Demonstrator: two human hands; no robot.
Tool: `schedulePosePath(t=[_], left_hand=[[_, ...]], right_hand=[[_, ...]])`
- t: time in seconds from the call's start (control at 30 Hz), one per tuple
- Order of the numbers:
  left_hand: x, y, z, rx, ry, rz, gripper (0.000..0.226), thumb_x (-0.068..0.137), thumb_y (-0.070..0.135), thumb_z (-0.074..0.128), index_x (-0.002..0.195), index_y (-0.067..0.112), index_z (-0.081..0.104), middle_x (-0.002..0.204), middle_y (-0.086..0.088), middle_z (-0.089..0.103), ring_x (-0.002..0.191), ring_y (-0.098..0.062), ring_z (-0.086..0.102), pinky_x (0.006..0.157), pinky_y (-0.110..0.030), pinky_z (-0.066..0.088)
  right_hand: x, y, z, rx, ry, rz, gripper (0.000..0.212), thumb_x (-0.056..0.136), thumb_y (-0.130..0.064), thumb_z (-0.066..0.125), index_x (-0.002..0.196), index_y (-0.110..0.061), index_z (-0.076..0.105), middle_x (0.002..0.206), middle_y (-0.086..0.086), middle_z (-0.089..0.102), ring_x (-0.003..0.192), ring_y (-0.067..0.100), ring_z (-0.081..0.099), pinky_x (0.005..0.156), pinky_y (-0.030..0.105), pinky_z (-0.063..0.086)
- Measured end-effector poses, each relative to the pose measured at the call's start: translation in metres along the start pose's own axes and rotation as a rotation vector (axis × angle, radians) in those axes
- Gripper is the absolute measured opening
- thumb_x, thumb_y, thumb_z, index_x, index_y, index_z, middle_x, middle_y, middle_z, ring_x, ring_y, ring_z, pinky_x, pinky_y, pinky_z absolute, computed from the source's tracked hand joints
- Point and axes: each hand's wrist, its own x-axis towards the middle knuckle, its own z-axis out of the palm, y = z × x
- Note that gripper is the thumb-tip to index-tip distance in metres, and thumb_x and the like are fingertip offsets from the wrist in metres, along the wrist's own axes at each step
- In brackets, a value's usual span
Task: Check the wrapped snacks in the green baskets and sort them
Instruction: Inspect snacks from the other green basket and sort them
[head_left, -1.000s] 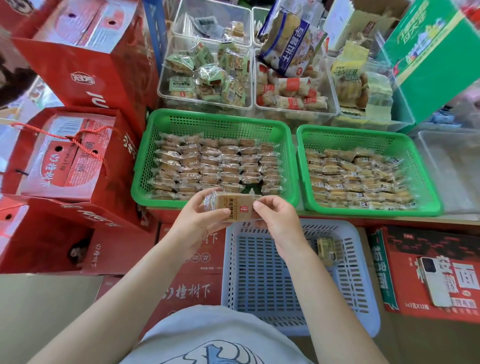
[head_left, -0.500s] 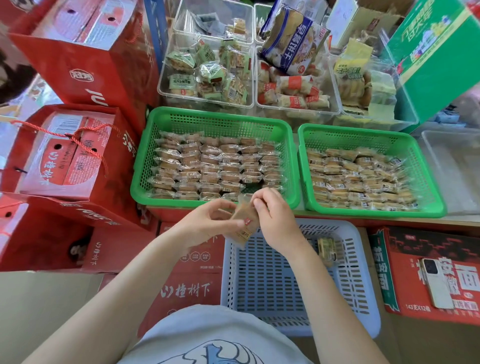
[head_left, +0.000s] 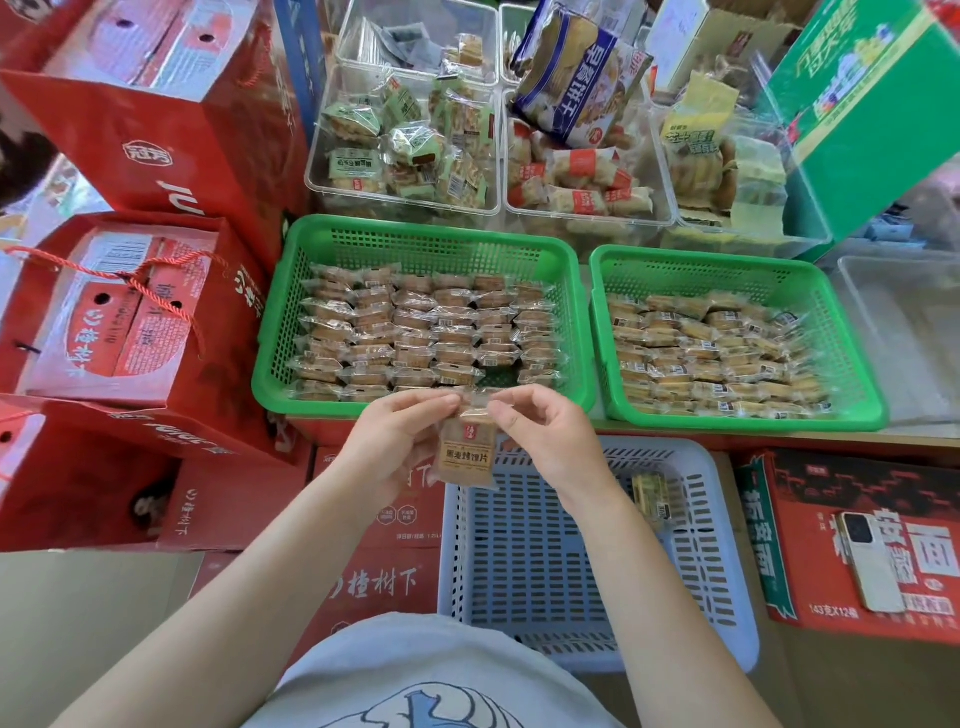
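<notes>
Both hands, left (head_left: 395, 441) and right (head_left: 545, 441), pinch one wrapped snack (head_left: 467, 454) by its top edge, hanging upright above the white basket (head_left: 722, 582), just in front of the left green basket (head_left: 415, 244).

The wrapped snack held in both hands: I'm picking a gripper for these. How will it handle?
The wrapped snack is probably light: the left hand and right hand hold it by fingertip pinches at the top seal. The glossy film looks slippery. The flat contents likely crack under squeezing.
</notes>
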Motion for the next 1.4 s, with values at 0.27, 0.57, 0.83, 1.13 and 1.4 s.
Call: schedulePosePath(t=[0.27,0.57,0.83,1.13,1.4], left_hand=[[0.008,-0.001,0.001,0.058,-0.002,-0.04,0.025,0.1,0.028,0.06,0.103,0.006,0.072,0.101,-0.011,0.078,0.094,-0.024,0.075,0.083,-0.036,0.058],[0.035,-0.002,0.003,0.603,-0.143,0.155,0.035,0.081,0.01,0.083,0.112,0.026,0.075,0.097,0.007,0.079,0.092,-0.011,0.075,0.086,-0.033,0.059],[0.075,0.0,0.001,1.266,0.016,0.387,0.051,0.1,0.036,0.058,0.149,0.025,0.047,0.15,0.005,0.05,0.139,-0.014,0.045,0.114,-0.036,0.039],[0.116,-0.02,-0.006,1.734,-0.206,0.292,0.071,0.1,0.068,0.021,0.161,0.03,0.019,0.169,0.007,0.013,0.156,-0.012,0.004,0.127,-0.047,-0.001],[0.122,-0.03,-0.011,1.799,-0.137,0.291,0.088,0.09,0.076,0.002,0.161,0.028,0.02,0.169,0.008,0.014,0.156,-0.012,0.004,0.126,-0.048,-0.003]], right_hand=[[0.01,0.005,0.0,0.056,0.056,0.066,0.018,0.098,-0.016,0.062,0.083,-0.007,0.063,0.079,0.011,0.068,0.073,0.021,0.066,0.072,0.039,0.059],[0.026,0.003,-0.024,-0.299,-0.196,0.046,0.038,0.093,-0.033,0.069,0.129,-0.029,0.057,0.12,-0.013,0.061,0.109,0.0,0.057,0.086,0.016,0.046],[0.064,0.009,-0.047,-0.446,0.143,-0.086,0.024,0.09,-0.017,0.073,0.107,-0.024,0.058,0.1,-0.016,0.061,0.09,-0.008,0.054,0.066,0.005,0.039],[0.107,0.035,-0.032,-0.891,0.014,-0.223,0.029,0.09,-0.008,0.07,0.117,-0.012,0.061,0.114,0.003,0.058,0.107,0.022,0.055,0.09,0.029,0.044],[0.128,0.039,-0.008,-1.126,-0.128,-0.36,0.041,0.088,0.005,0.06,0.124,-0.012,0.052,0.113,0.01,0.056,0.101,0.031,0.051,0.082,0.04,0.042]])
